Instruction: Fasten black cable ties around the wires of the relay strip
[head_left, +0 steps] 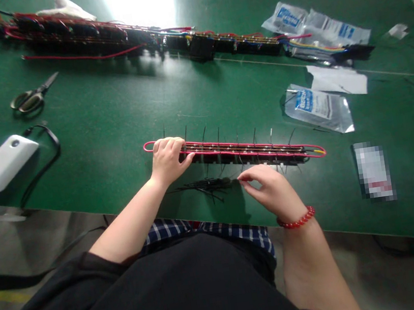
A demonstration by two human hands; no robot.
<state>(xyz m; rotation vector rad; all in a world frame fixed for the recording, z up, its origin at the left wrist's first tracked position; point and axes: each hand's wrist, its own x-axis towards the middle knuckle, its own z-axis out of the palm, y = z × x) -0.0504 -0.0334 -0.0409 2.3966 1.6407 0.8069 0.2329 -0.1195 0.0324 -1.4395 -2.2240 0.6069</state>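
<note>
A long, narrow black strip assembly with a red wire looped along it lies in front of me on the green table. Several thin black cable ties stick out across its length. My left hand is wrapped over the strip's left end, thumb along the near side. On the near side lies a loose bundle of black cable ties. At the bundle's right end, my right hand has thumb and forefinger pinched together on what looks like a cable tie.
Longer wired assemblies stretch across the table's far side. Scissors and a white device with cables lie at left. To the right are plastic bags, white paper and a blurred-out object.
</note>
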